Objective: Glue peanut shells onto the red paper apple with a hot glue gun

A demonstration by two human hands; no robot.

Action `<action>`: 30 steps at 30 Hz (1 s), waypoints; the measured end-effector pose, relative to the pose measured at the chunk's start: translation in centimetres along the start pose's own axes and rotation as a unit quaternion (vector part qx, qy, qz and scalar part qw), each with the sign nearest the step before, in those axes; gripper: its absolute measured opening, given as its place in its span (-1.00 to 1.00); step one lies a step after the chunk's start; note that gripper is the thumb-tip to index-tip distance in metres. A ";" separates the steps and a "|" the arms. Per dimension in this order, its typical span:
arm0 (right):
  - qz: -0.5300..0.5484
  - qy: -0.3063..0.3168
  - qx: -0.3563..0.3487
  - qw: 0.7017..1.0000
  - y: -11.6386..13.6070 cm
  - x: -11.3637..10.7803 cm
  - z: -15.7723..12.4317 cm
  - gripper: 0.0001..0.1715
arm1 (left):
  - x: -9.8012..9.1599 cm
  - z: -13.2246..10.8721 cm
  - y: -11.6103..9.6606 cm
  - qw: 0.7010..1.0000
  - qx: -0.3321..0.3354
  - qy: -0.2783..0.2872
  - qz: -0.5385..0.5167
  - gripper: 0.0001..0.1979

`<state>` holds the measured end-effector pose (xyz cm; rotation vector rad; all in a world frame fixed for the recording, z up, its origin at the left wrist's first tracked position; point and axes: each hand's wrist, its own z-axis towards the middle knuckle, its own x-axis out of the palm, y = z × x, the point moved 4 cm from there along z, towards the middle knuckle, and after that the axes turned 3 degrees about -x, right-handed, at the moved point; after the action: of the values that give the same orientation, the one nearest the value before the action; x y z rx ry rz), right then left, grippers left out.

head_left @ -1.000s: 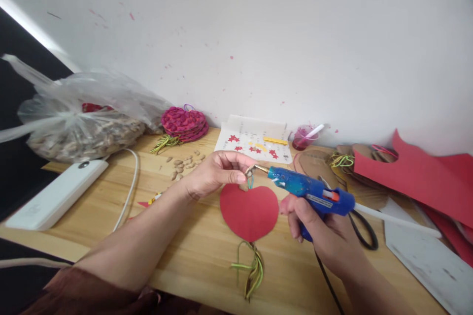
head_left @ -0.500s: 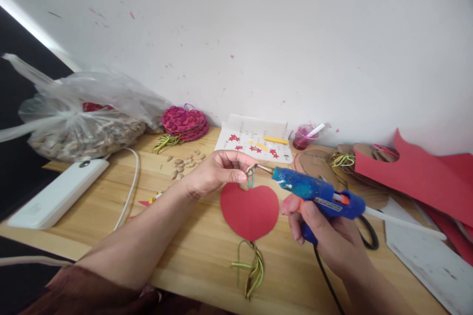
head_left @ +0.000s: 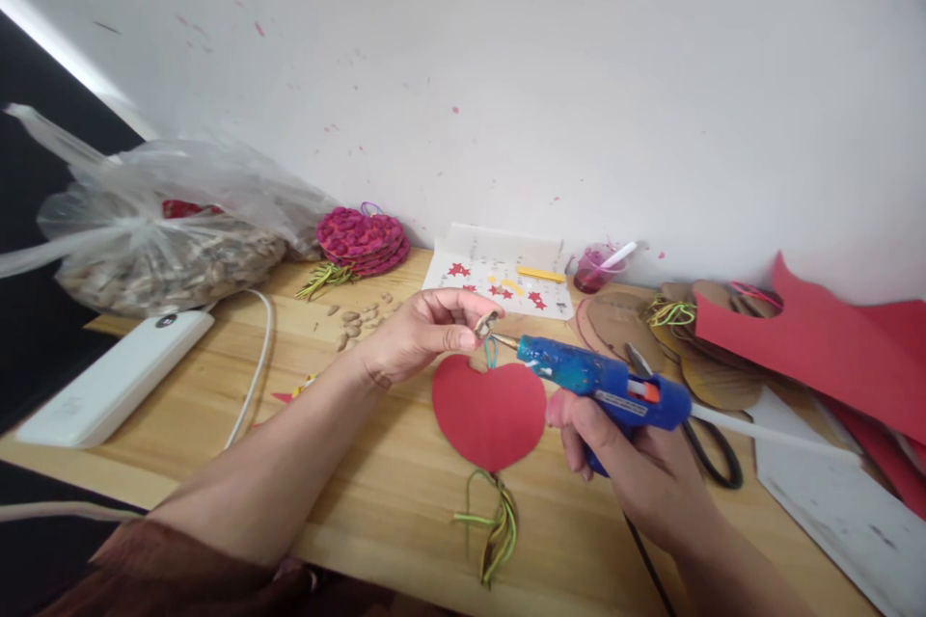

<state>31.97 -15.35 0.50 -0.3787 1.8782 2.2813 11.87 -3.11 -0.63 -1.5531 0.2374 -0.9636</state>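
A red paper heart point(head_left: 489, 410) lies on the wooden table point(head_left: 376, 492), with a small teal loop at its top notch and a green-yellow tassel point(head_left: 496, 525) at its tip. My left hand point(head_left: 423, 335) pinches a small brown seed point(head_left: 486, 324) just above the heart's top. My right hand point(head_left: 637, 463) grips a blue glue gun point(head_left: 604, 378), whose metal nozzle touches the seed.
A clear bag of seeds point(head_left: 155, 246) and a white power strip point(head_left: 108, 381) sit at the left. Loose seeds point(head_left: 362, 318), pink woven hearts point(head_left: 360, 239), a paper with red stars point(head_left: 499, 281), a pink cup point(head_left: 594, 268), scissors point(head_left: 713, 453), cardboard and red paper point(head_left: 831, 337) lie behind and right.
The glue gun has dropped slightly and shifted left, its nozzle staying at the seed in my left fingers. My left hand has risen a little.
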 end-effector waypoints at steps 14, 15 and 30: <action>0.016 -0.020 0.034 0.999 0.0 0.1 -0.3 -0.58 | 0.0 0.0 0.1 1.000 -0.004 -0.004 0.000 -0.65; 0.018 -0.018 0.032 0.999 -0.1 0.1 -0.2 -0.59 | 0.1 0.0 0.1 1.000 -0.003 0.000 -0.003 -0.66; 0.035 -0.043 0.039 0.998 0.1 0.3 -0.4 -0.59 | 0.1 0.0 0.1 1.000 -0.007 -0.002 -0.006 -0.65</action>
<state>31.70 -15.74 0.49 -0.2037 1.9610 2.2208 11.97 -3.22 -0.69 -1.5704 0.2331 -0.9696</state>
